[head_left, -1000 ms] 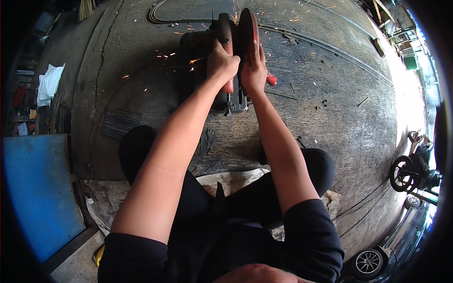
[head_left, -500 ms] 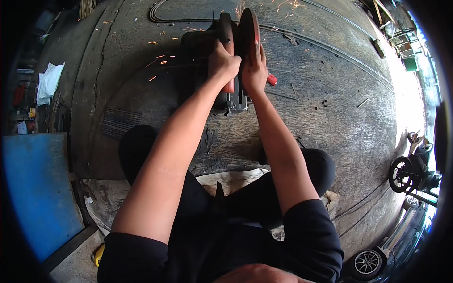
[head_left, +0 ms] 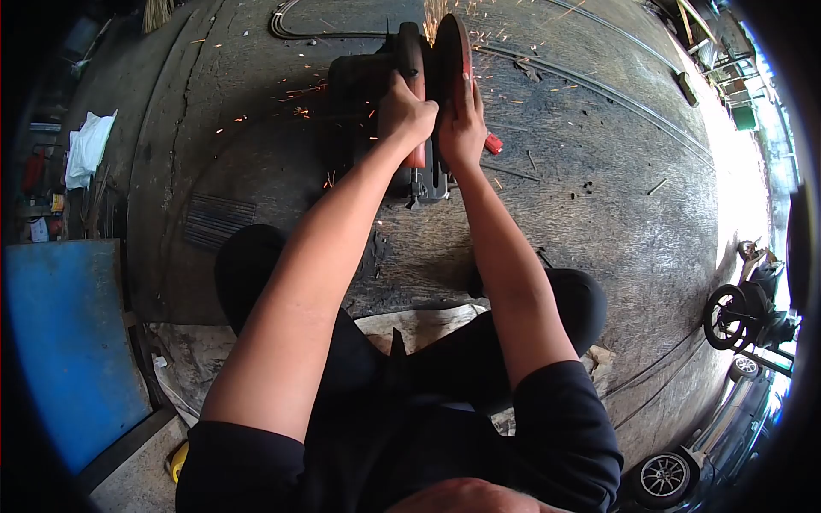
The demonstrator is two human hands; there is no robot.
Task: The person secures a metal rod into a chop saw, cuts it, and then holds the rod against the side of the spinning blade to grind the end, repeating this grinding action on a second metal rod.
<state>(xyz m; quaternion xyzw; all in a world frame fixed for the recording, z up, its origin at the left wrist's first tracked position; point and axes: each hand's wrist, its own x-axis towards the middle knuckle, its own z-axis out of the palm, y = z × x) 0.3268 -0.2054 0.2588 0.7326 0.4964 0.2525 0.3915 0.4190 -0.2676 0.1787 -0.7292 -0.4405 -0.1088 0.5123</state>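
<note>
A chop saw [head_left: 362, 81] with a dark motor body and a red handle stands on the floor ahead of me. My left hand [head_left: 407, 117] is closed around the handle [head_left: 419, 156]. My right hand [head_left: 462, 128] grips the saw's round, red-edged disc guard [head_left: 454, 51], with its fingers stretched up along the side. The thumb side is partly hidden. Orange sparks [head_left: 436, 17] spray from the far side of the saw. The piece at the blade is hidden behind the guard. Below my hands shows the grey vise screw end [head_left: 416, 192] of the saw base.
Cut dark bars [head_left: 221, 222] lie left of the saw. Long thin rods [head_left: 590, 81] stretch across the floor at the right, near a small red object [head_left: 493, 144]. A blue panel [head_left: 73, 342] stands at left. A motorcycle [head_left: 744, 308] and a car [head_left: 684, 470] are at right.
The spark spray behind the saw is denser and brighter, with sparks scattered in new places. Both hands and the saw have hardly moved.
</note>
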